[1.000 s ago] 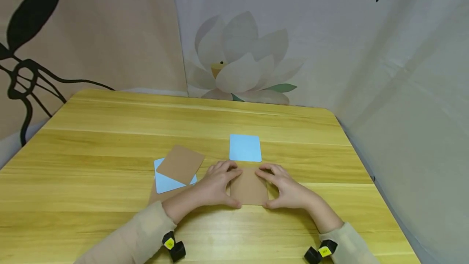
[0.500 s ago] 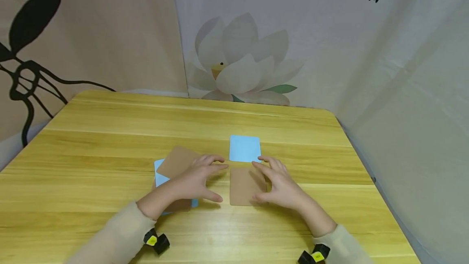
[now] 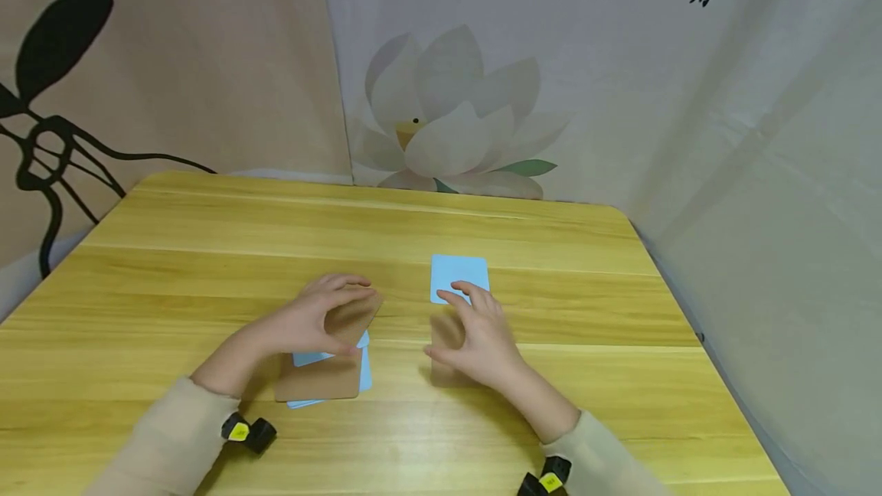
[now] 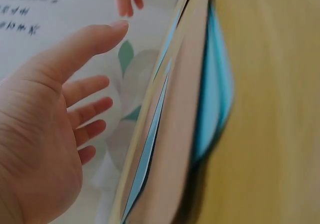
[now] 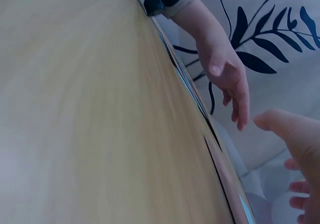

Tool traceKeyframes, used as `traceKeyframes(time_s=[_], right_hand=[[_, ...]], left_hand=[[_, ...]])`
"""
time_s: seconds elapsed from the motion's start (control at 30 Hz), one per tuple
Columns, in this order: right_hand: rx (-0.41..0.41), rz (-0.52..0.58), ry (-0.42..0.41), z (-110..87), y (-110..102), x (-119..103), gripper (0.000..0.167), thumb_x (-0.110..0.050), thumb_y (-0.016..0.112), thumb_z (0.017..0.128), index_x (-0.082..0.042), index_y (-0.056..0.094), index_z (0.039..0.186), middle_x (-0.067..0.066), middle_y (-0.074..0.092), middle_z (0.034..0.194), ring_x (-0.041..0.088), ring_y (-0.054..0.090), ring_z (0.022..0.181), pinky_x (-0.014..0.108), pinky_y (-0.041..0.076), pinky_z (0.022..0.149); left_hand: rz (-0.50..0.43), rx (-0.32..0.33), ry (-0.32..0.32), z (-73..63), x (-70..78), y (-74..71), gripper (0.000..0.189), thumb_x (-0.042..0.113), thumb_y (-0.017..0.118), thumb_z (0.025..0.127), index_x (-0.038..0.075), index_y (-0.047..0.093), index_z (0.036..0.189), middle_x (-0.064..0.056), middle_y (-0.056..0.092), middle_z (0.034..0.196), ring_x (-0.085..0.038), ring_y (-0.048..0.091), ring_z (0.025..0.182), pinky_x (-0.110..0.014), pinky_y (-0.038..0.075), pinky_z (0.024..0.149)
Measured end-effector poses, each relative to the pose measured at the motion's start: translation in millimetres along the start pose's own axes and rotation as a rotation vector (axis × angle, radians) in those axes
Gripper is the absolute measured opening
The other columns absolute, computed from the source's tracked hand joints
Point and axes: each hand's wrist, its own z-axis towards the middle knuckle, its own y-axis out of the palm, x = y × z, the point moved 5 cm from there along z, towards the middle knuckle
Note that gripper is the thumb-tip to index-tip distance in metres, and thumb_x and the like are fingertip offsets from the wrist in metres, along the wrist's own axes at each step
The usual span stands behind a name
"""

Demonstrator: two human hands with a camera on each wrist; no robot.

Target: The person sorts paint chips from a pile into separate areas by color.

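Observation:
On the left part of the table lies a loose pile of thin square cards with rounded corners. A tilted brown card [image 3: 353, 320] is on top, over blue ones, and another brown card [image 3: 317, 383] lies nearer the front. My left hand [image 3: 292, 324] hovers over this pile, thumb and fingers apart. In the left wrist view its palm [image 4: 40, 119] stands clear above the card edges, holding nothing. My right hand [image 3: 485, 339] is over a single brown card [image 3: 446, 331], partly hiding it, with fingers spread and nothing between them. A light-blue card [image 3: 458, 270] lies behind, overlapped by the right fingertips.
The yellow wooden table [image 3: 592, 274] extends past the cards on all sides. Behind it hangs a pale curtain [image 3: 276, 60] printed with a lotus and dark leaves. Black wrist cameras [image 3: 249, 433] sit at both cuffs.
My left hand has let go of the single brown card's edge and moved left over the pile. My right hand has come off its right edge and shifted left above it.

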Motion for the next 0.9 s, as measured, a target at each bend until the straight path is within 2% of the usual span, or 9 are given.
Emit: traceKeyframes(time_s=[0.13,0.27,0.5,0.9], right_hand=[[-0.008,-0.037,0.02,5.6,11,-12,0.075,-0.052,0.075,0.074,-0.017,0.053,0.136,0.004,0.04,0.142,0.028,0.036,0.129,0.052,0.034,0.098],[-0.026,-0.074,0.033,9.7,21,-22,0.074,-0.056,0.073,0.074,-0.019,0.053,0.136,0.002,0.04,0.142,0.025,0.037,0.129,0.05,0.039,0.093],[-0.056,-0.003,0.058,17.6,38,-40,0.073,-0.054,0.074,0.075,-0.018,0.053,0.136,0.005,0.039,0.143,0.028,0.034,0.13,0.051,0.033,0.099],[-0.087,-0.06,0.102,36.6,69,-59,0.081,-0.063,0.073,0.071,-0.019,0.053,0.136,0.008,0.039,0.142,0.028,0.034,0.13,0.049,0.031,0.103]], left_hand=[[-0.019,0.034,-0.001,-6.0,-13.9,-11.0,0.081,0.034,0.084,0.072,0.008,0.049,0.14,-0.008,0.037,0.146,-0.036,0.026,0.133,-0.065,0.026,0.097],[-0.013,0.051,-0.012,-10.5,-26.8,-18.8,0.083,0.037,0.083,0.072,0.007,0.048,0.141,-0.012,0.036,0.147,-0.037,0.025,0.134,-0.068,0.024,0.096],[0.004,0.045,-0.064,-18.6,-44.6,-26.4,0.085,0.038,0.083,0.072,0.006,0.046,0.142,-0.014,0.035,0.148,-0.039,0.024,0.134,-0.07,0.02,0.096],[0.033,0.05,-0.092,-22.6,-63.6,-30.1,0.089,0.038,0.086,0.067,0.005,0.047,0.141,-0.014,0.035,0.148,-0.041,0.023,0.134,-0.072,0.012,0.097]])
